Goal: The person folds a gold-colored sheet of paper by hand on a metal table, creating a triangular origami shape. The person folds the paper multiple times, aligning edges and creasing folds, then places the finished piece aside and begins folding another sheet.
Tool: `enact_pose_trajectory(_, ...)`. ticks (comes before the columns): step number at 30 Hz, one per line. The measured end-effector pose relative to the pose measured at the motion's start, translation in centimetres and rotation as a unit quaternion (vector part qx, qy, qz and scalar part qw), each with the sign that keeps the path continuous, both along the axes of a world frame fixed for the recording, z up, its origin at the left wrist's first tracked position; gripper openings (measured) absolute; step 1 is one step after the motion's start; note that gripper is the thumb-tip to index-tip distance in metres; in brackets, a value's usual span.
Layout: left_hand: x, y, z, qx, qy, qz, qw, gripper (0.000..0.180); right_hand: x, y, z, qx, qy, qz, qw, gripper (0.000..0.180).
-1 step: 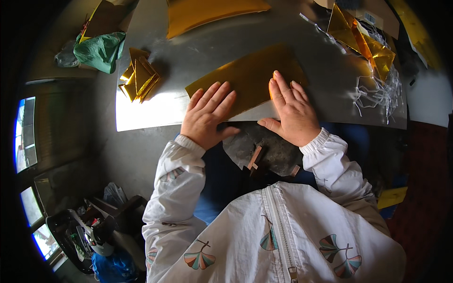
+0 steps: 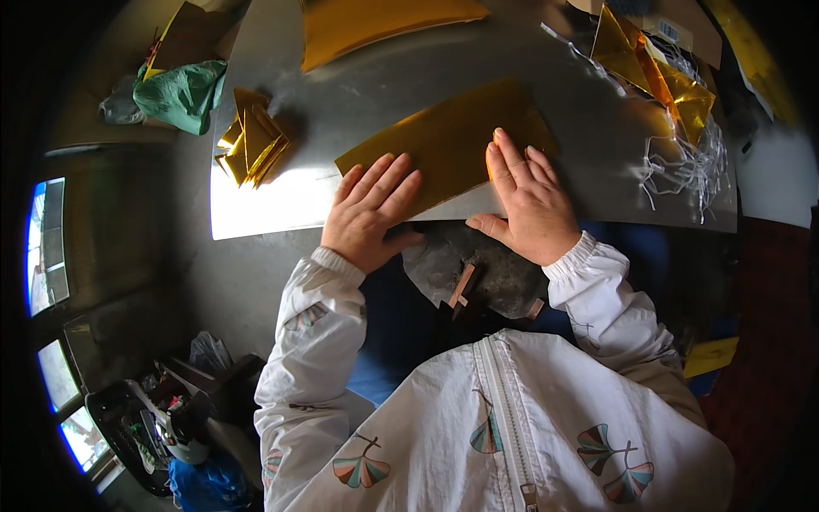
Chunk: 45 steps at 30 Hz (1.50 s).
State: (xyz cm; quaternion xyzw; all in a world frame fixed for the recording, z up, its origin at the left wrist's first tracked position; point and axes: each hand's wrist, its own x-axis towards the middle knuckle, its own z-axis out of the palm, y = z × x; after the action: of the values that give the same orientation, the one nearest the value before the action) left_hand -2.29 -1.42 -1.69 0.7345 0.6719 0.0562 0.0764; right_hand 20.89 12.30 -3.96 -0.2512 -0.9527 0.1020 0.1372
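Both hands lie flat on a gold foil sheet [image 2: 444,145] near the front edge of the grey bench [image 2: 358,94]. The left hand [image 2: 368,213] and right hand [image 2: 529,200] keep their fingers extended, slightly spread, gripping nothing; palm pressure pins the sheet flat. Folded gold pieces [image 2: 252,145] sit to the left, apparently set aside; white shreds [image 2: 682,166] lie right.
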Motion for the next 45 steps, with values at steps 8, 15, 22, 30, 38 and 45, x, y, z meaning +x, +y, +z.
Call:
enact_pose_trajectory(8,-0.8,0.3,-0.5,0.107,-0.111,-0.013,0.988,0.034,0.7,0.4,0.2,-0.041,0.017,0.023,0.999,0.078)
enact_pose_trajectory(15,-2.0,5.1,2.0,-0.041,-0.452,0.163,0.876,0.024,0.9,1.2,0.5,-0.148,0.142,0.024,0.978,0.031)
enact_pose_trajectory(22,-2.7,11.5,2.8,-0.098,-0.407,0.14,0.897,0.024,-0.4,1.0,0.5,-0.175,0.218,-0.065,0.958,0.015)
enact_pose_trajectory(30,-2.1,14.9,2.6,-0.059,-0.299,0.144,0.942,0.033,-1.6,1.1,0.7,-0.138,0.254,-0.125,0.949,0.018)
enact_pose_trajectory(38,-0.3,15.2,2.4,0.235,-0.062,0.074,0.967,0.042,-2.6,1.4,0.8,-0.117,0.224,-0.176,0.951,0.013)
enact_pose_trajectory(45,5.1,9.4,1.6,0.09,-0.037,0.038,0.995,0.06,-2.7,1.5,1.0,-0.121,0.201,-0.178,0.956,0.013)
